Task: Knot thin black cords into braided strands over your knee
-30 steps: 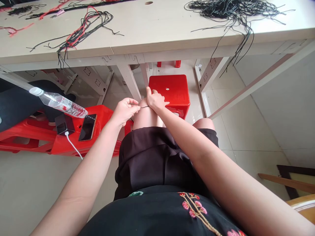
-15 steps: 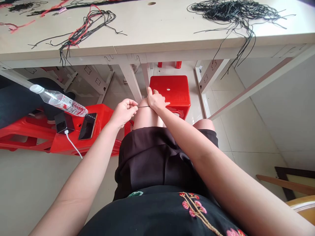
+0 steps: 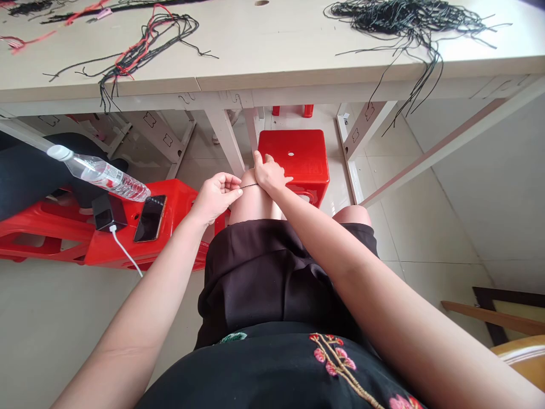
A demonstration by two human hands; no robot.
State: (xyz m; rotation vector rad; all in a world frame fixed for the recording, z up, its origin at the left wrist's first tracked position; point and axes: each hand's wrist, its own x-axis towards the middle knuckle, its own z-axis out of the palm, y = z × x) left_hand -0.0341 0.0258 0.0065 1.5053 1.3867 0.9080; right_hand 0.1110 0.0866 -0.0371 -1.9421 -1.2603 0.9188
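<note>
While the left hand [image 3: 216, 197] pinches a thin black cord [image 3: 249, 186], the open right hand [image 3: 270, 175] rests on the knee [image 3: 254, 199], a red stool [image 3: 293, 159] just beyond it.

Phone [image 3: 150, 218] on red plastic stool [image 3: 170, 196]

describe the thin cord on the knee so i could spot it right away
Below the pale table, find the bare knee just in front of the red stool. The thin dark cord lies across that knee, running from the left hand to the right hand. It is a single strand, unlike the tangled bunches of cord on the table.
</note>
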